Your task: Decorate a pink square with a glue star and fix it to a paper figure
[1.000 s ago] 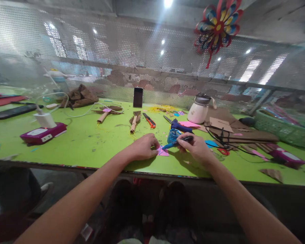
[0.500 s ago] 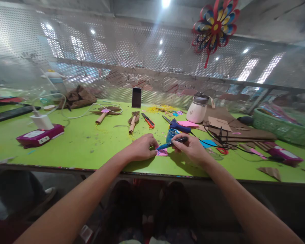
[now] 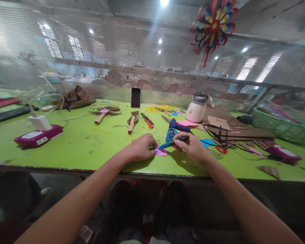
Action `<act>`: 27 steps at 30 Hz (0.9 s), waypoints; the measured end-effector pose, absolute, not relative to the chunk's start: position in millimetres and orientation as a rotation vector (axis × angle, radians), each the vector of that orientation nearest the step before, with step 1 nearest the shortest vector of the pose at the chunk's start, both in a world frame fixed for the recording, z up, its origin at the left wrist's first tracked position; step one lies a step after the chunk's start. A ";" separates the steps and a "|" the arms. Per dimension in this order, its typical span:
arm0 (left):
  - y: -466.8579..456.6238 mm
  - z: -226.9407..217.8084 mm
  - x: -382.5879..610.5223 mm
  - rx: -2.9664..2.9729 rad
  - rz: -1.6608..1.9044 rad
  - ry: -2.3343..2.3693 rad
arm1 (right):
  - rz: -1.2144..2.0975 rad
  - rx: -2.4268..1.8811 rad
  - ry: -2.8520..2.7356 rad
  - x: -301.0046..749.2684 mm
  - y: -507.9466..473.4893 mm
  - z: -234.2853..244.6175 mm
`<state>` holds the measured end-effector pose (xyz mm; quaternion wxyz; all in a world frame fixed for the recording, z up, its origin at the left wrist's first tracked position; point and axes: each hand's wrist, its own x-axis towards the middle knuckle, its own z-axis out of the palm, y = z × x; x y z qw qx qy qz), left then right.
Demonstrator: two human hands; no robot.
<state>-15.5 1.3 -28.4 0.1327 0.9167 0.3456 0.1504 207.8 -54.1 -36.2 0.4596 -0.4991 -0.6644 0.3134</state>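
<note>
On the green table, a small pink paper square (image 3: 162,152) with dark lines on it lies close to the front edge. My left hand (image 3: 143,147) is closed at its left edge, thumb and fingertips gripping or pressing the paper; the exact contact is partly hidden. In my right hand (image 3: 189,146) is a black and blue marker pen (image 3: 170,142), held at a slant with its blue front end at the paper's upper part. A blue-stained jar (image 3: 171,135) stands just behind the pen. Beyond it lies a dark blue glue gun (image 3: 179,126).
An orange utility knife (image 3: 147,121) and rolled brown paper pieces (image 3: 133,122) lie ahead. At right are a white jar (image 3: 197,107), black cords, brown cardboard (image 3: 246,130) and a green basket (image 3: 282,125). A purple power strip (image 3: 39,136) sits left; a phone (image 3: 135,97) stands behind.
The pen's blue end has shifted slightly over the pink paper, and its tip sits a little farther from the left fingers. Both hands stay nearly in place; the view has shifted slightly.
</note>
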 end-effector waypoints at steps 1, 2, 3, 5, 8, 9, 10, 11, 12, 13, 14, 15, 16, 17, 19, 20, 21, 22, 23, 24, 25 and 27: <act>1.0 -28.0 -15.5 2.656 0.433 1.003 | 0.770 -1.232 -1.618 209.3 -54.0 -36.8; 0.8 -27.5 -15.5 2.654 0.429 1.002 | 0.768 -1.235 -1.603 210.8 -54.0 -37.2; 0.6 -27.2 -15.5 2.652 0.426 1.001 | 0.768 -1.234 -1.592 212.0 -53.9 -37.6; 0.5 -26.7 -15.5 2.648 0.423 0.998 | 0.771 -1.228 -1.578 213.9 -53.7 -38.0; 0.7 -26.9 -15.5 2.642 0.417 0.996 | 0.777 -1.216 -1.563 214.9 -53.2 -38.1; 0.7 -27.1 -15.4 2.641 0.416 0.996 | 0.779 -1.214 -1.561 214.8 -53.2 -37.9; 0.7 -27.2 -15.3 2.639 0.415 0.996 | 0.778 -1.214 -1.561 214.6 -53.2 -37.7; 0.6 -27.2 -15.2 2.637 0.415 0.995 | 0.778 -1.214 -1.563 214.2 -53.3 -37.3; 0.5 -27.1 -15.2 2.636 0.416 0.992 | 0.780 -1.214 -1.564 213.7 -53.5 -36.8; 0.4 -27.0 -15.1 2.634 0.419 0.990 | 0.783 -1.211 -1.559 213.1 -53.9 -36.2; 0.3 -26.8 -15.1 2.633 0.422 0.990 | 0.783 -1.208 -1.545 212.5 -54.2 -35.7; 0.2 -26.6 -15.1 2.633 0.421 0.990 | 0.781 -1.202 -1.520 212.0 -54.6 -35.4; 0.2 -26.4 -15.2 2.634 0.419 0.990 | 0.779 -1.193 -1.485 211.8 -54.9 -35.2; 0.2 -26.3 -15.4 2.637 0.418 0.988 | 0.776 -1.179 -1.442 211.8 -55.0 -35.4; 0.5 -26.4 -15.8 2.644 0.417 0.977 | 0.767 -1.126 -1.339 213.1 -54.9 -36.0; 0.7 -26.7 -16.1 2.648 0.422 0.970 | 0.759 -1.091 -1.282 214.3 -54.6 -36.0; 1.0 -27.0 -16.4 2.653 0.428 0.963 | 0.745 -1.052 -1.220 215.9 -54.1 -35.6; 1.2 -27.5 -16.7 2.657 0.434 0.958 | 0.721 -1.014 -1.154 217.9 -53.5 -34.6; 1.5 -27.9 -17.0 2.660 0.435 0.952 | 0.692 -0.986 -1.086 220.1 -52.7 -32.8; 1.7 -28.4 -17.3 2.663 0.435 0.946 | 0.662 -0.974 -1.024 222.6 -51.6 -30.1; 1.9 -28.8 -17.5 2.665 0.436 0.941 | 0.633 -0.977 -0.972 225.1 -50.2 -26.8; 2.1 -29.4 -17.9 2.666 0.445 0.935 | 0.579 -1.028 -0.917 230.0 -45.6 -19.3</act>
